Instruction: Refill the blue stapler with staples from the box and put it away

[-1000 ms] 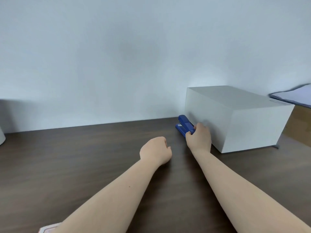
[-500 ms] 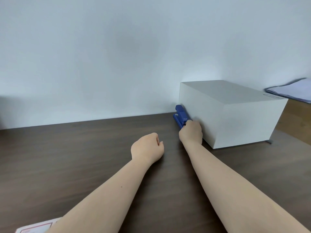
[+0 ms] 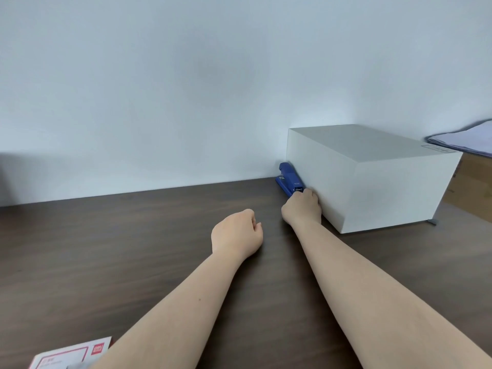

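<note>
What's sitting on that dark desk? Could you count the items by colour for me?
Blue: 1, the stapler, with the right hand at its near end
White or grey: 1, the big box
Red and white: 1, the small staple box at the near left edge
Pale papers at far right: 1 stack, apparently resting on something beside the desk
Total: 4

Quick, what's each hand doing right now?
Left hand: loosely curled, empty, on the desk.
Right hand: closed on the near end of the stapler.

Blue stapler [image 3: 288, 179], white box [image 3: 372, 179] — dark woodgrain desk [image 3: 133, 249]
</note>
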The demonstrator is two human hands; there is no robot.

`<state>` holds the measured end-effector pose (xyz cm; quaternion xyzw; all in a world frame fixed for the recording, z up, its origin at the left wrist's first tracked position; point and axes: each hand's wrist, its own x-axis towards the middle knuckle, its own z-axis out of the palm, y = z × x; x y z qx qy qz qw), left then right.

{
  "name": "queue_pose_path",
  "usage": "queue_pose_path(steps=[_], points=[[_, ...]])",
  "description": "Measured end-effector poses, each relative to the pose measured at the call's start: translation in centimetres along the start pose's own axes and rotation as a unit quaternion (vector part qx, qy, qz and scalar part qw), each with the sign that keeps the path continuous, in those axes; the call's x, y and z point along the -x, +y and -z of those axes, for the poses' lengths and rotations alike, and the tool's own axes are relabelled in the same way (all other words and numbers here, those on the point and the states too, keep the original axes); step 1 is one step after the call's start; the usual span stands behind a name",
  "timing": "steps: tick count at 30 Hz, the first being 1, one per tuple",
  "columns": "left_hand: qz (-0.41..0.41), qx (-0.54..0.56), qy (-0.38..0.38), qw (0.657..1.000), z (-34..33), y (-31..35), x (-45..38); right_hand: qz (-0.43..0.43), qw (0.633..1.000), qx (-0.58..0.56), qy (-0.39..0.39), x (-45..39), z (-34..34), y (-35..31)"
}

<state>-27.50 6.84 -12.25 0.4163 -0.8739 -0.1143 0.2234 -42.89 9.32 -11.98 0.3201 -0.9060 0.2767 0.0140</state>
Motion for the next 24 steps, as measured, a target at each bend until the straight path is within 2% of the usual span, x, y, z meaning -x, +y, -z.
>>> queue_pose_path(steps=[9, 16, 20, 24], points=[[0.001, -0.004, -0.004, 1.0, 0.0, 0.0, 0.2, 0.014, 1.0, -0.013, -0.009, 1.1, 0.8, 0.8], [0.01, -0.013, -0.018, 1.0, 0.1, 0.3, 0.8, 0.04, 0.998, -0.03, -0.045, 2.9, 1.7, 2.1], [0.025, 0.002, -0.026, 0.999, 0.8, 0.6, 2.0, 0.105, 0.991, -0.059, -0.056, 6.0, 3.4, 3.5], [0.027, 0.044, -0.042, 0.998, 2.1, 1.2, 4.2, 0.171, 0.981, -0.036, -0.083, 9.9, 5.2, 5.5]])
